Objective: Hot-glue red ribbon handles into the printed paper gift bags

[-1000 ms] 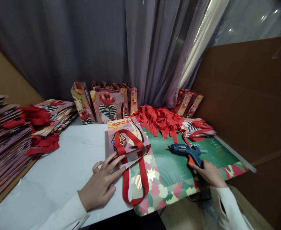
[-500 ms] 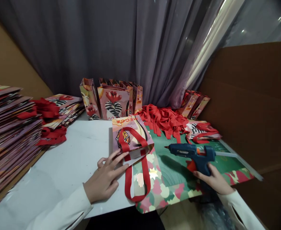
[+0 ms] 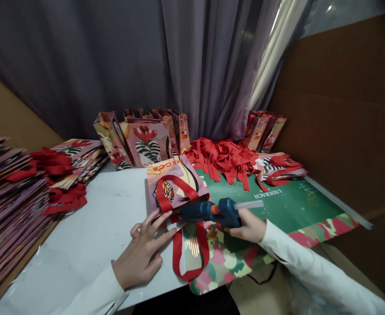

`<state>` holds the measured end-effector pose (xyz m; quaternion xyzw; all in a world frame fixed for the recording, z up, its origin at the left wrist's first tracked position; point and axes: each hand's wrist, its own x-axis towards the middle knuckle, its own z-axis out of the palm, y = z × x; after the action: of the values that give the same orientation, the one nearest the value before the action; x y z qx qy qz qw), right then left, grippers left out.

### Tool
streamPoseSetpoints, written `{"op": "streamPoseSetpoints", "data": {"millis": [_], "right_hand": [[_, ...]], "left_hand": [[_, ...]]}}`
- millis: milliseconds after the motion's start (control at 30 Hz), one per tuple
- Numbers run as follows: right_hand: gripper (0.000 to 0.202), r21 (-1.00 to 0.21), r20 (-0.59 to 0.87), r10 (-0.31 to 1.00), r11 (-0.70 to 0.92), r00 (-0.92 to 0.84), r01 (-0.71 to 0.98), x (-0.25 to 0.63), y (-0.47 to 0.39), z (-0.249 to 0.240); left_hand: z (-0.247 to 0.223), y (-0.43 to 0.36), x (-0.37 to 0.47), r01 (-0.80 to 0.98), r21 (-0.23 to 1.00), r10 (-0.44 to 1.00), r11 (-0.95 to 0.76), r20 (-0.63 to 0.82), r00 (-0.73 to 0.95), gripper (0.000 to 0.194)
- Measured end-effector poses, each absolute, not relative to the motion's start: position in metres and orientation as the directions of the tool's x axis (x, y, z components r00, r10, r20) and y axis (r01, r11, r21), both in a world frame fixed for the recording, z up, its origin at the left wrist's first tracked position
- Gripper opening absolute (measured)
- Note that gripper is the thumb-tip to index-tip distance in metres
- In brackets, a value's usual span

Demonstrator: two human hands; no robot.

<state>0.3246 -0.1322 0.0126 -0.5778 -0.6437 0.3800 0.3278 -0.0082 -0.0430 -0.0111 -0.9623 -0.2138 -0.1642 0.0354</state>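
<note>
A pink patterned paper bag (image 3: 185, 175) lies at the middle of the table, its open mouth toward me, with a red ribbon handle (image 3: 178, 258) looping out over the table and another lying on its face. My left hand (image 3: 143, 251) rests at the bag's mouth, fingers spread, fingertips touching its edge. In my right hand (image 3: 246, 225) is a blue glue gun (image 3: 208, 211), its nozzle end over the bag's mouth close to my left fingertips. The very tip is hard to make out there.
Stacked flat bags (image 3: 12, 210) and red ribbons (image 3: 53, 164) fill the left. Upright bags (image 3: 146, 144) stand behind, beside a red ribbon heap (image 3: 223, 157). A ribboned bag (image 3: 274, 168) lies on a green printed sheet (image 3: 297, 208) at right. Brown cardboard (image 3: 339, 113) rises at the right.
My right hand has carried the glue gun leftward, from above the green sheet to the bag's mouth. My left hand stays at the bag's edge. The camera view has shifted slightly.
</note>
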Motion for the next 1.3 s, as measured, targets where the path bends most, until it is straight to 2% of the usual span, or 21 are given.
{"op": "streamPoseSetpoints", "data": {"millis": [67, 167, 267, 367, 533, 800, 1033, 1167, 1300], "right_hand": [[0.024, -0.819, 0.008, 0.992, 0.077, -0.122, 0.569, 0.317, -0.124, 0.009], [0.039, -0.779, 0.054, 0.99, 0.122, -0.128, 0.615, 0.306, -0.114, 0.008], [0.049, -0.797, 0.036, 0.988, 0.118, -0.148, 0.592, 0.298, -0.106, 0.007], [0.051, -0.822, 0.009, 0.985, 0.106, -0.173, 0.559, 0.294, -0.101, 0.006], [0.044, -0.847, -0.017, 0.975, 0.104, -0.223, 0.521, 0.291, -0.097, 0.008], [0.031, -0.803, -0.079, 0.957, 0.104, -0.278, 0.586, 0.288, -0.098, 0.028], [0.036, -0.808, -0.043, 0.966, 0.117, -0.256, 0.578, 0.285, -0.099, 0.029], [0.018, -0.826, -0.033, 0.955, 0.141, -0.296, 0.546, 0.287, -0.099, 0.033], [0.01, -0.813, -0.057, 0.954, 0.126, -0.294, 0.568, 0.29, -0.1, 0.034]], "left_hand": [[-0.012, -0.043, -0.008, 0.426, -0.007, 0.4, -0.905, 0.329, 0.855, 0.076], [-0.011, -0.044, -0.007, 0.419, -0.013, 0.392, -0.908, 0.326, 0.86, 0.078], [-0.01, -0.047, -0.006, 0.44, 0.015, 0.421, -0.898, 0.326, 0.847, 0.077], [-0.01, -0.051, -0.006, 0.478, 0.038, 0.463, -0.877, 0.327, 0.824, 0.079], [-0.009, -0.053, -0.005, 0.491, 0.042, 0.478, -0.87, 0.316, 0.82, 0.081], [-0.007, -0.053, -0.004, 0.499, 0.047, 0.488, -0.866, 0.303, 0.819, 0.08], [-0.008, -0.052, -0.004, 0.499, 0.076, 0.497, -0.864, 0.301, 0.814, 0.076], [-0.008, -0.052, -0.004, 0.498, 0.071, 0.494, -0.864, 0.305, 0.814, 0.075], [-0.007, -0.053, -0.004, 0.497, 0.073, 0.494, -0.865, 0.297, 0.817, 0.075]]}}
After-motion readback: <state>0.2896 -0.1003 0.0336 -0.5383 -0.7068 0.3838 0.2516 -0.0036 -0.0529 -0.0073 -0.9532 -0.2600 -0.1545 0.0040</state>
